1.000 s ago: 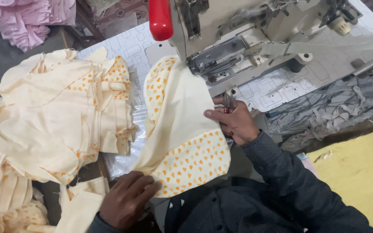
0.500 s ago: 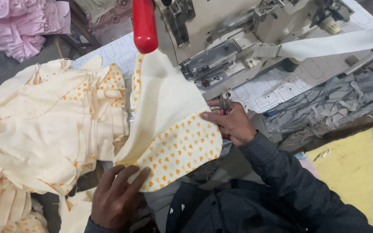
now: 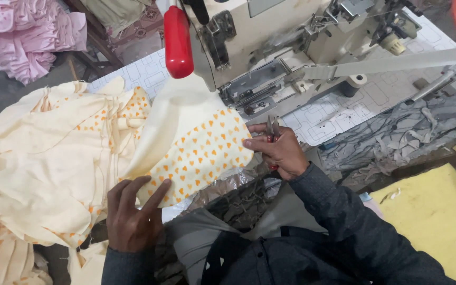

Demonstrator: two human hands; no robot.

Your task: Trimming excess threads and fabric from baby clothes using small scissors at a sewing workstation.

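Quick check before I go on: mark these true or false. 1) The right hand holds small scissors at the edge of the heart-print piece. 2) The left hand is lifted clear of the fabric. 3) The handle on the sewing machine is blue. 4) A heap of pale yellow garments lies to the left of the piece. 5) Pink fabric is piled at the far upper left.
1) True: the right hand grips small scissors at the edge of the heart-print piece.
2) False: the left hand rests on the piece's lower corner.
3) False: the handle on the sewing machine is red.
4) True: the yellow garments lie there.
5) True: pink fabric is piled there.
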